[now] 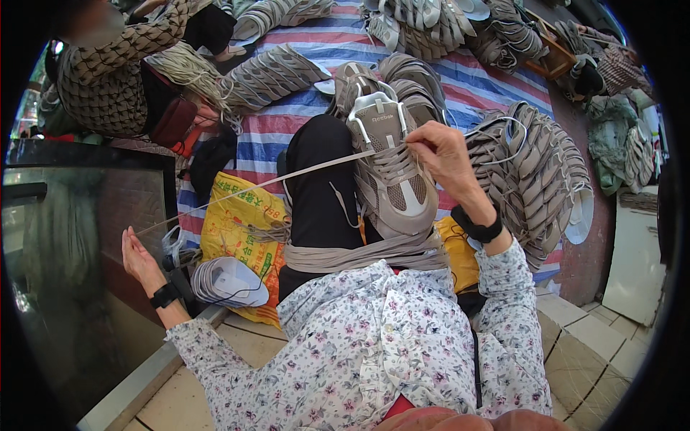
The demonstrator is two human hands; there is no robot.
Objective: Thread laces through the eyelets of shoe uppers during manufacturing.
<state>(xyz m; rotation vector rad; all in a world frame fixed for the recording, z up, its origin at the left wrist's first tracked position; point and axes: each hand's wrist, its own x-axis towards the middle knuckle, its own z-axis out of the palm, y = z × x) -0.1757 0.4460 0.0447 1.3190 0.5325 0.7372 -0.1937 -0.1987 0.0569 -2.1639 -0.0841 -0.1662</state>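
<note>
Spread across the top of the frame, a striped tarp [316,43] carrying heaps of grey shoe uppers [535,179], stacked thick at upper centre and at right; easy to lose a finished piece among them should one slide off the lap. Centre frame, a grey sneaker [392,169] propped toe-down on a black-clad knee [320,179], balanced rather than braced — a hard tug could likely tip it left and off. Lower left of that, a yellow printed bag [241,230] with a small stack of pale insoles [226,280] just beside it. Running from the shoe's eyelets down to the left edge, a flat beige lace [259,185] drawn taut; too much pull and risk of puckering the eyelet row or slipping free. Right hand [442,154], grip pinched together on the lace at the top eyelets, pressing on the shoe. Left hand [136,255], far out at lower left, fingers closed around the lace end, though exact pinch hard to make out; a loose hold there would drop the tension at once.
</note>
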